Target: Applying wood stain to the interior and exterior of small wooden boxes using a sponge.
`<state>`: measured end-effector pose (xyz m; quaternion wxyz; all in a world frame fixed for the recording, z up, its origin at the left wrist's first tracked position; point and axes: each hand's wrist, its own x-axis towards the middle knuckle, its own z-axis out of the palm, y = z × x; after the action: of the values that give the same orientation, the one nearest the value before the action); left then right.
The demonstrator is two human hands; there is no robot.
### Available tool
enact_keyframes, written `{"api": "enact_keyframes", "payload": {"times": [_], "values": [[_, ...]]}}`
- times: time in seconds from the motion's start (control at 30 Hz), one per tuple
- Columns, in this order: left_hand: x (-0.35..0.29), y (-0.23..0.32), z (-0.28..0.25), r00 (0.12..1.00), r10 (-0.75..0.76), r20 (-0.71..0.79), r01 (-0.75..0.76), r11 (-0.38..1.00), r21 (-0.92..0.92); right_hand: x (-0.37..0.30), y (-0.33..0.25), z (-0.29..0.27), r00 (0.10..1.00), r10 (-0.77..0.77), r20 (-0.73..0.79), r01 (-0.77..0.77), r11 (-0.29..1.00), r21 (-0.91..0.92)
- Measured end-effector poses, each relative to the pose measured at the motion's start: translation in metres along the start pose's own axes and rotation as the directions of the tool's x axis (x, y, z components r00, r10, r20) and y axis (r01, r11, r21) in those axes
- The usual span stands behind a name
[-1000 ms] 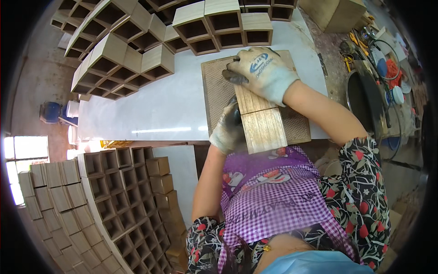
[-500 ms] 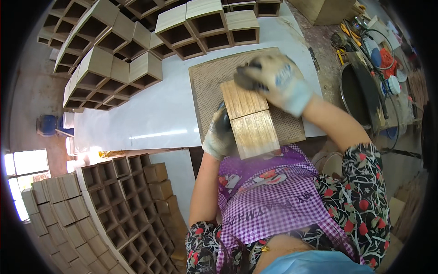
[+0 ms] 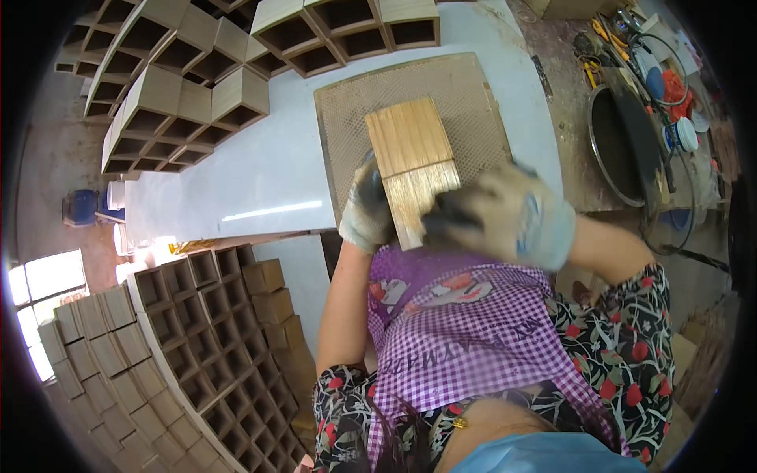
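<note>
Two light-brown wooden boxes (image 3: 410, 135), or one piece with a dark seam across it, tilt above a tan dimpled mat (image 3: 335, 110). My left hand (image 3: 367, 206), in a pale glove with dark fingers, is closed on their left side. Over the near half's right edge lies my right hand (image 3: 516, 217), gloved alike, slightly blurred. Its fingers are curled against the wood; whatever they may hold is hidden among the dark fingertips. The open or closed ends of the boxes do not show.
Cube-shaped wooden boxes (image 3: 180, 98) stand joined in clusters at the back left of the white table (image 3: 260, 177). More open boxes (image 3: 185, 315) are stacked at lower left. On the right are a dark oval basin (image 3: 613, 146) and tools with orange handles (image 3: 609, 35).
My right hand has slid from the far end of the boxes toward me, over the near half. The boxes, my left hand and the mat sit slightly farther left and higher in view.
</note>
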<state>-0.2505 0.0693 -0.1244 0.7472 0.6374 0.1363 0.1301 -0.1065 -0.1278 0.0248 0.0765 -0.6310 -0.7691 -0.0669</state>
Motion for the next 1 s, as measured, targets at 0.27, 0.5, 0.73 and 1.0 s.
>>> {"api": "enact_keyframes", "payload": {"times": [0.27, 0.5, 0.73, 1.0], "values": [[0.0, 0.0, 0.007, 0.993, -0.118, 0.005, 0.116, 0.987, 0.109, 0.063, -0.008, 0.013, 0.978, -0.072, 0.198, 0.058, 0.995, 0.075], [0.004, -0.045, -0.015, 0.996, 0.083, 0.039, -0.09, 0.959, 0.268, -0.011, -0.041, 0.013, 0.963, -0.268, 0.008, 0.265, 0.954, 0.14], [0.002, -0.021, -0.013, 0.99, 0.14, 0.025, -0.135, 0.865, 0.484, 0.003, 0.002, 0.013, 0.965, 0.244, -0.097, -0.223, 0.956, 0.19], [-0.016, 0.005, -0.012, 0.985, 0.11, -0.129, -0.165, 0.795, -0.584, -0.06, -0.019, 0.003, 0.947, 0.175, -0.27, 0.002, 0.836, 0.548]]}}
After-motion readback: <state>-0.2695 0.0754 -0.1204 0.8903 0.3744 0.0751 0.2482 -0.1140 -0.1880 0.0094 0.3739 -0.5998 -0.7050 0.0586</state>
